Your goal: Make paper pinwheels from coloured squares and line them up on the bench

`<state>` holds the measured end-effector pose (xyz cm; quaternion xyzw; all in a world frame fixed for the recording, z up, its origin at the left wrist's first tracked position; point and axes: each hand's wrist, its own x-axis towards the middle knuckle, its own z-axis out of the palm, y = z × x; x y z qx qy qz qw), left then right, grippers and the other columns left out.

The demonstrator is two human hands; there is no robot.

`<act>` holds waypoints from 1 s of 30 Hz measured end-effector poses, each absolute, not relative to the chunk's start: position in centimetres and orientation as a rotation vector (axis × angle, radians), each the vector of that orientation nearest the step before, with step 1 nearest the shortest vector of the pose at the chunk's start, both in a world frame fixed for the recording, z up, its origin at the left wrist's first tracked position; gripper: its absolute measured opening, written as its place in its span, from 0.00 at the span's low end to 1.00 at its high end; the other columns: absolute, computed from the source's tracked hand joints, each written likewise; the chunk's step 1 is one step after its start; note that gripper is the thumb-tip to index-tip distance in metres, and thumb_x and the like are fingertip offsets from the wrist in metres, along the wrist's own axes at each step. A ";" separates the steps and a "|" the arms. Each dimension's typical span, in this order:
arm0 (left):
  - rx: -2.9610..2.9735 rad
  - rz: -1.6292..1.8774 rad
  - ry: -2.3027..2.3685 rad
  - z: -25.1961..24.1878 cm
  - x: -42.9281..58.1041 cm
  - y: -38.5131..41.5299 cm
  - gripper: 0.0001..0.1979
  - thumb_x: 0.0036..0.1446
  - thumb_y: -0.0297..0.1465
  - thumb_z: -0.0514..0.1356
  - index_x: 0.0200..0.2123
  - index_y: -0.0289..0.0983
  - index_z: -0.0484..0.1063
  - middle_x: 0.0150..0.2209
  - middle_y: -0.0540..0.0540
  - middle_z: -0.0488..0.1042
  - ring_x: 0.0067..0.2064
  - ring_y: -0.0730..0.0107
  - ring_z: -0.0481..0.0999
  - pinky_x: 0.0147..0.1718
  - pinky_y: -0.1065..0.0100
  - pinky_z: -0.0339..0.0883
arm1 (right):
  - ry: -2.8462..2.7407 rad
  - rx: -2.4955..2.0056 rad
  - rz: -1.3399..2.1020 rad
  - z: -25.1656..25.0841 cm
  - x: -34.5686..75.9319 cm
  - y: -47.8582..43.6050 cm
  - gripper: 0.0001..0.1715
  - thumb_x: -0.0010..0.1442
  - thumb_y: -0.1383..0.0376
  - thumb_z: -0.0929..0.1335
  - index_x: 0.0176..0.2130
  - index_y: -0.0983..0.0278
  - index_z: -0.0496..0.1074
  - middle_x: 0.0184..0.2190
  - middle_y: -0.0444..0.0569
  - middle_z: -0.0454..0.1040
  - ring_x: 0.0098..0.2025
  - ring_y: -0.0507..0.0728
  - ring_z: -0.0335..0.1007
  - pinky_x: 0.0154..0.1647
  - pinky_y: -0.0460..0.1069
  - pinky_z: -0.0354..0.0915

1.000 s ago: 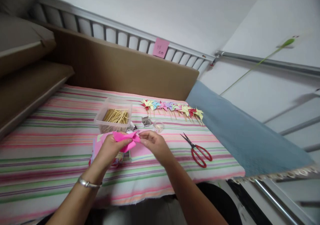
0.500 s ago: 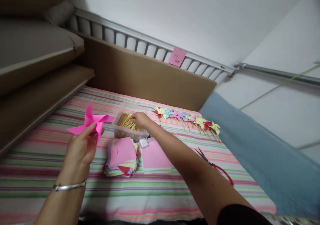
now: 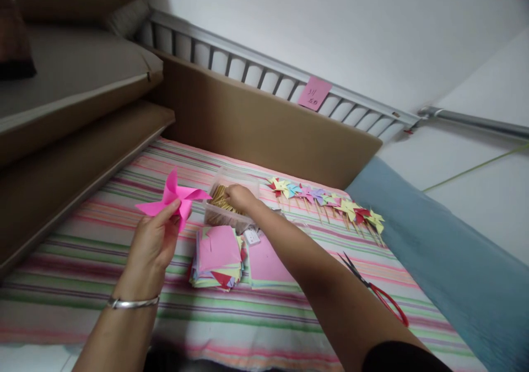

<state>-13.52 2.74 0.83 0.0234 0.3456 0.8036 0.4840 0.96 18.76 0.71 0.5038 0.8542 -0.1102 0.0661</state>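
My left hand [image 3: 159, 240] pinches a bright pink paper pinwheel [image 3: 171, 194] between thumb and fingers, held up above the table. Inside a clear plastic box [image 3: 223, 218] lie many thin wooden sticks [image 3: 221, 199]. Reaching into that box, my right hand [image 3: 241, 198] has its fingers curled down among the sticks; the fingertips are hidden, so what they grip is unclear. In front of the box is a stack of coloured paper squares [image 3: 219, 249]. Beside it, partly under my right forearm, lie larger pink and green sheets [image 3: 268, 264] and a small white box [image 3: 252, 236].
Several finished pinwheels on sticks [image 3: 316, 195] lie in a row at the back right. Scissors with red handles [image 3: 372, 287] rest right of my forearm. A cardboard panel [image 3: 256, 129] stands along the back, and stacked boards [image 3: 91, 124] rise at the left of the striped tablecloth [image 3: 99, 245].
The whole view has shifted, so the scene sits further right. My left hand still holds the pinwheel, and my right hand stays in the box of sticks. A dark shape appears at the far left.
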 end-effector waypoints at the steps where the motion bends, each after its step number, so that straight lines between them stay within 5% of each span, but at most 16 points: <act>1: 0.072 1.961 0.842 0.8 -13.5 2.7 0.07 0.41 0.18 0.66 0.20 0.33 0.72 0.21 0.52 0.74 0.24 0.78 0.73 0.29 0.76 0.71 | 2.628 1.506 -0.312 1.2 1.3 18.8 0.15 0.61 0.66 0.62 0.41 0.64 0.76 0.40 0.53 0.78 0.39 0.57 0.73 0.36 0.46 0.61; 6: 0.182 1.960 0.846 0.3 -12.7 2.9 0.08 0.36 0.22 0.70 0.22 0.34 0.73 0.23 0.53 0.76 0.25 0.77 0.74 0.29 0.74 0.70 | 2.890 1.442 -0.208 4.4 3.9 18.5 0.12 0.56 0.73 0.64 0.37 0.66 0.75 0.42 0.56 0.77 0.45 0.59 0.70 0.43 0.48 0.59; 11: 0.226 1.957 0.856 -0.1 -11.6 3.7 0.10 0.34 0.23 0.71 0.20 0.35 0.72 0.21 0.54 0.75 0.25 0.77 0.73 0.29 0.74 0.70 | 3.001 1.498 -0.249 6.5 7.8 16.1 0.16 0.58 0.72 0.62 0.41 0.64 0.75 0.39 0.51 0.78 0.40 0.55 0.71 0.41 0.47 0.61; 16: 0.419 1.913 0.844 0.1 -9.7 4.0 0.10 0.35 0.25 0.71 0.24 0.36 0.75 0.24 0.54 0.76 0.27 0.77 0.73 0.30 0.75 0.67 | 2.914 1.859 -1.107 5.8 11.3 11.5 0.19 0.56 0.70 0.61 0.46 0.64 0.74 0.28 0.45 0.76 0.23 0.50 0.63 0.26 0.45 0.58; 22: 1.070 1.561 0.840 0.6 -6.2 2.8 0.06 0.41 0.30 0.69 0.26 0.35 0.79 0.26 0.46 0.77 0.31 0.66 0.75 0.34 0.67 0.67 | 2.566 1.964 -2.183 4.1 13.5 5.5 0.15 0.53 0.61 0.67 0.41 0.64 0.73 0.21 0.39 0.67 0.19 0.47 0.56 0.21 0.44 0.54; 30: 1.347 1.291 0.827 1.3 -4.6 1.3 0.06 0.46 0.33 0.68 0.27 0.37 0.80 0.29 0.42 0.79 0.33 0.61 0.76 0.34 0.64 0.68 | 2.795 1.736 -2.152 4.1 15.6 2.4 0.07 0.56 0.62 0.65 0.29 0.64 0.68 0.23 0.41 0.68 0.27 0.50 0.65 0.33 0.47 0.63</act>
